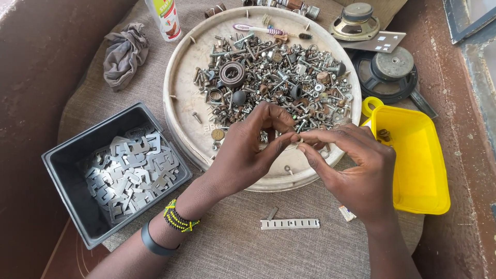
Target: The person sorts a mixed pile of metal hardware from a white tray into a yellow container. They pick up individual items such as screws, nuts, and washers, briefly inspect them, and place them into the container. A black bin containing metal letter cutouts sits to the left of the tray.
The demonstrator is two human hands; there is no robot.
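My left hand (248, 150) and my right hand (356, 165) meet fingertip to fingertip over the near rim of a big round cream tray (181, 98). Together they pinch a small metal part (298, 140), too small to identify. The tray holds a heap of screws, nuts, bolts and washers (279, 77), with a bearing ring (232, 73) among them. My left wrist wears a beaded bracelet and a dark band.
A dark bin of flat grey metal pieces (129, 173) sits at left, a yellow tub (421, 160) at right. A slotted metal strip (289, 223) lies near me. Speaker parts (387, 72), a toothbrush (268, 31), a rag (124, 54) and a spray can (164, 18) lie farther off.
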